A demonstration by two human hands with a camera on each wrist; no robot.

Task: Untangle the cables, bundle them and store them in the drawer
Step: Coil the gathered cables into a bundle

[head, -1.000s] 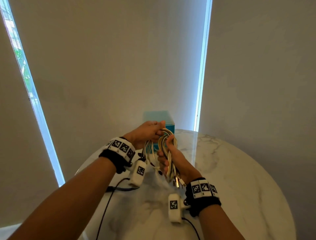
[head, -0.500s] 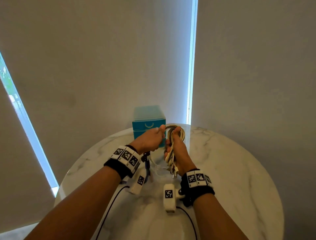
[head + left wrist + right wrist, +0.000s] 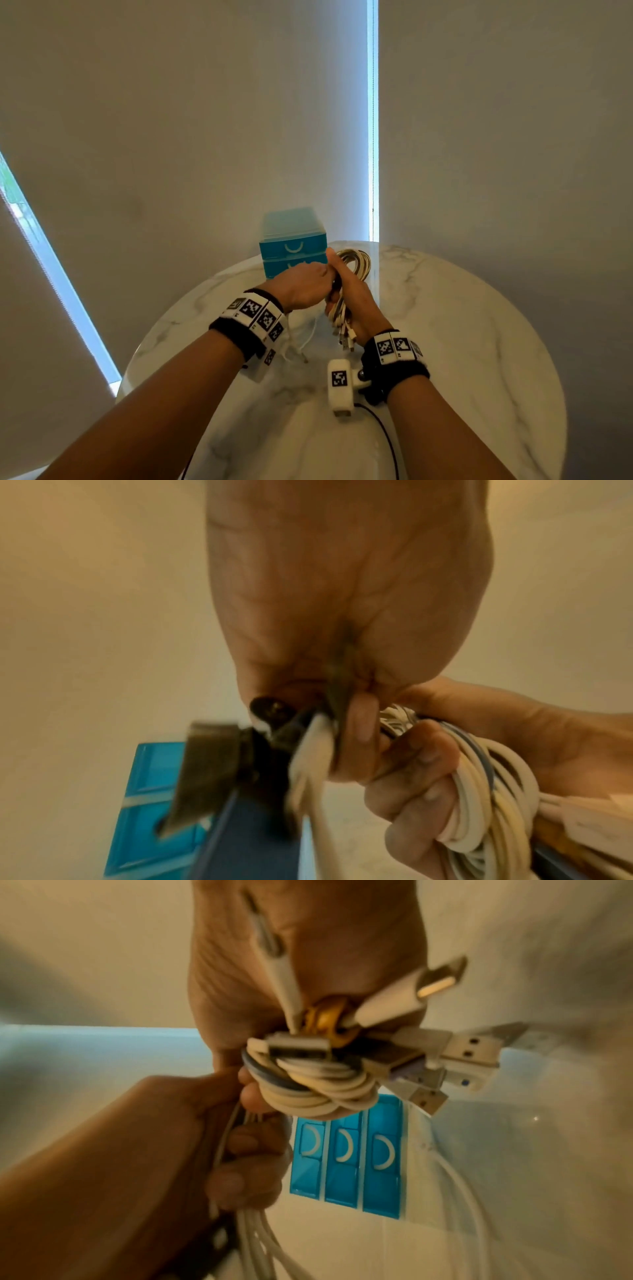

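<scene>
**Coil in hand, drawers shut: how the cables would handle**

Cable bundle (image 3: 349, 274) was held above the marble table (image 3: 479, 342), just in front of the blue drawer unit (image 3: 291, 246). Right hand (image 3: 356, 298) was wrapped round the middle of the coil, fingers (image 3: 421, 761) curled over the white strands. Left hand (image 3: 301, 286) was closed on loose strands (image 3: 232, 1139) right beside it, thumb and fingers pinching them; the two hands touched.

Handling, as judged: light, limp, smooth-jacketed. The loops looked springy and likely to fan open if the grip eased. Best hold seemed the waist of the coil, where all turns cross. The plugs (image 3: 459, 1053) stuck out in a stiff cluster at one end and would probably snag on a drawer edge, so they should go in last or be tucked in. One darker strand (image 3: 260, 1074) ran among the white ones.

Hard to make out:
- A gold ring-shaped piece (image 3: 329, 1020) sat among the plugs; a tie or a connector, could not tell.
- A dark blurred object (image 3: 219, 772) hung near the left hand's fingers; unidentified.
- Whether the tails below the hands were part of the coil or separate cables could not be settled.
- Right wrist view showed three drawer fronts (image 3: 346, 1153), all apparently closed; the head view showed only two, the rest hidden behind the hands.
- Both wrist views were motion-blurred.
</scene>
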